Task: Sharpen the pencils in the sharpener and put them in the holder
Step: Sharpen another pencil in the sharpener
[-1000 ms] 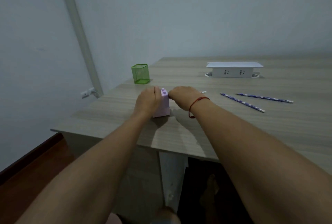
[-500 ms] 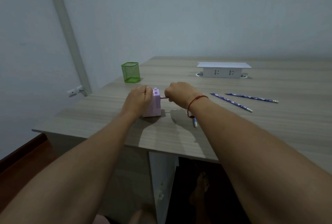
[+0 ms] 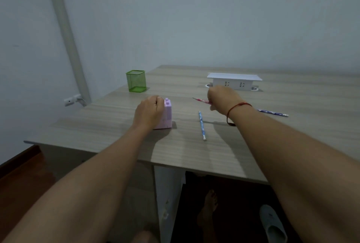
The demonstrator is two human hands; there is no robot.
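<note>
A pink block-shaped sharpener (image 3: 167, 114) stands near the table's front left. My left hand (image 3: 150, 111) grips its left side. Lifted above the table to the right of the sharpener, my right hand (image 3: 223, 97) holds a pink pencil (image 3: 201, 101) with its dark sharpened tip pointing left. A blue patterned pencil (image 3: 201, 125) lies on the table between my hands. Another blue pencil (image 3: 272, 112) lies beyond my right wrist, partly hidden by it. The green mesh holder (image 3: 136, 80) stands at the back left and looks empty.
A white power-socket box (image 3: 234, 81) sits at the back of the wooden table (image 3: 194, 153). The table's front edge runs under my forearms, its left edge is near the holder. A wall pipe (image 3: 66, 34) and wall outlet (image 3: 71, 100) are to the left.
My right hand has pulled the pink pencil out of the sharpener and moved it right and up. The left hand stays on the sharpener. The blue pencil is now uncovered.
</note>
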